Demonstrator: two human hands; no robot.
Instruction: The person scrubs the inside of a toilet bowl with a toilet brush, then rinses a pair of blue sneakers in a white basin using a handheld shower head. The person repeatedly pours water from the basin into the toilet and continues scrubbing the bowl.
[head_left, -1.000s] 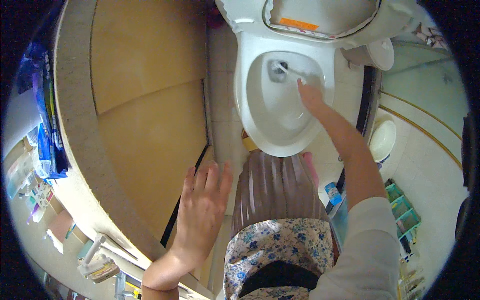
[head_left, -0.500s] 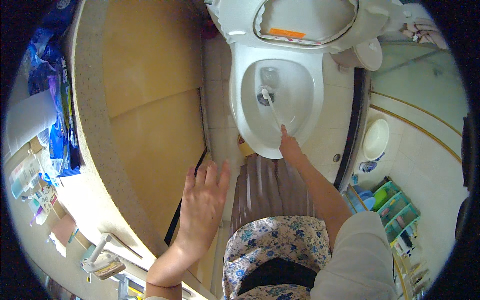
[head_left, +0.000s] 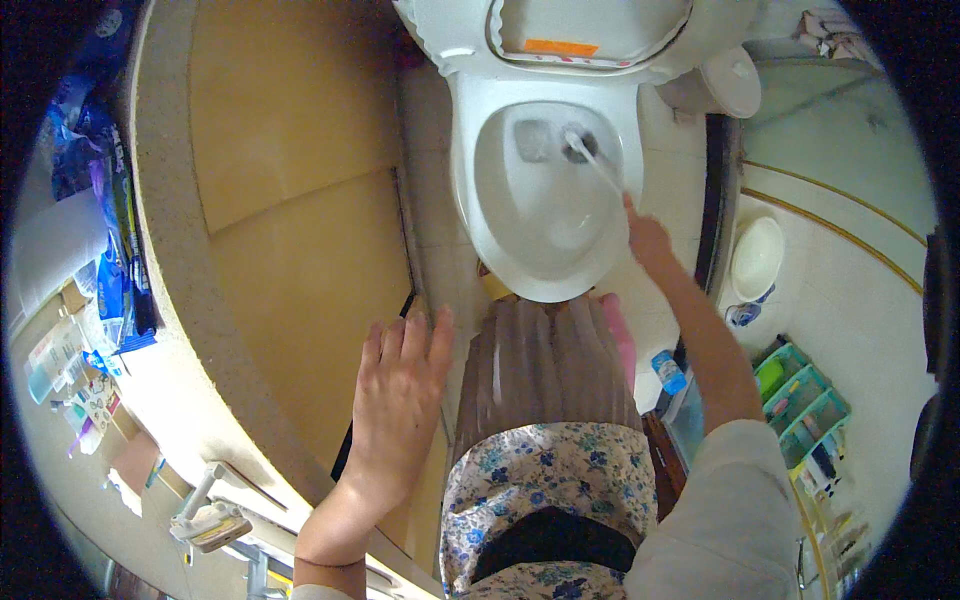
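My right hand point(head_left: 650, 240) is closed around the handle of a white toilet brush point(head_left: 600, 165), with the index finger stretched along it. The brush's dark head presses against the right inner wall of the white toilet bowl point(head_left: 500, 240), right of the pooled water. Above the bowl the raised seat and lid point(head_left: 600, 20) carry an orange label. My left hand point(head_left: 402, 390) hangs in the air left of my skirt, palm down, its fingers straight and holding nothing.
A counter with a speckled edge point(head_left: 165, 200) and tan cabinet doors point(head_left: 300, 150) run along the left. Blue plastic packages point(head_left: 115, 250) lie on it. At right stand a white bin point(head_left: 725, 85), a white basin point(head_left: 757, 258), a blue container point(head_left: 668, 370) and a green basket point(head_left: 805, 400).
My right hand has moved right and farther away, taking the brush from the bowl's middle to its right wall. My left hand has shifted only slightly.
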